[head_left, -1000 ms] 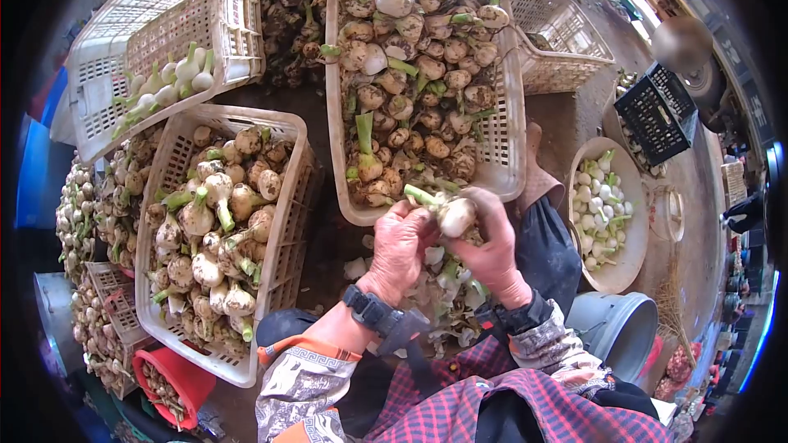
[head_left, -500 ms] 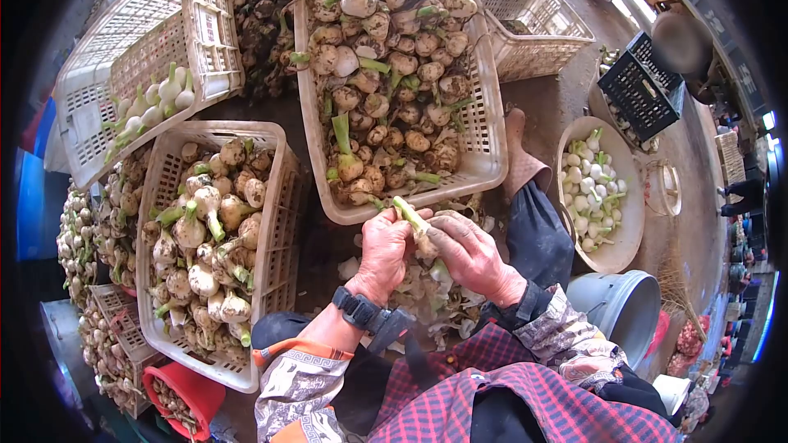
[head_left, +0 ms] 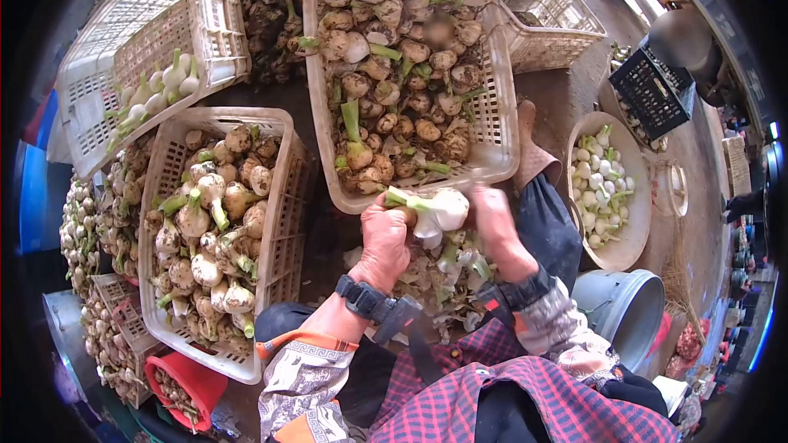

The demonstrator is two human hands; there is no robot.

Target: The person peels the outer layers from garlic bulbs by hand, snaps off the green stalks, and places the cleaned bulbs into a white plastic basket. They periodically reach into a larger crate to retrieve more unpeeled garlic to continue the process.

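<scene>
A garlic bulb [head_left: 443,211], white and bare of most of its dirty skin, is held by its green stem in my left hand [head_left: 384,239], whose fingers are closed around it. Just right of the bulb, my right hand [head_left: 498,230] is smeared by motion, so I cannot tell how its fingers are set. Loose garlic skins [head_left: 447,279] lie on the floor beneath both hands. Right ahead of them is the front rim of a pale plastic crate [head_left: 492,166] full of soil-covered garlic.
On the left stand a second crate of garlic [head_left: 275,246], a tilted crate [head_left: 217,37] with clean bulbs and a red bucket [head_left: 209,385]. Rightward are a round basin [head_left: 628,238] of white garlic, a grey bucket [head_left: 628,295] and a black crate [head_left: 652,90]. A person [head_left: 694,37] is beyond.
The dirty outer skin has come off the garlic bulb, which now shows white. My right hand has moved off the bulb to the right, while my left hand keeps hold of the stem.
</scene>
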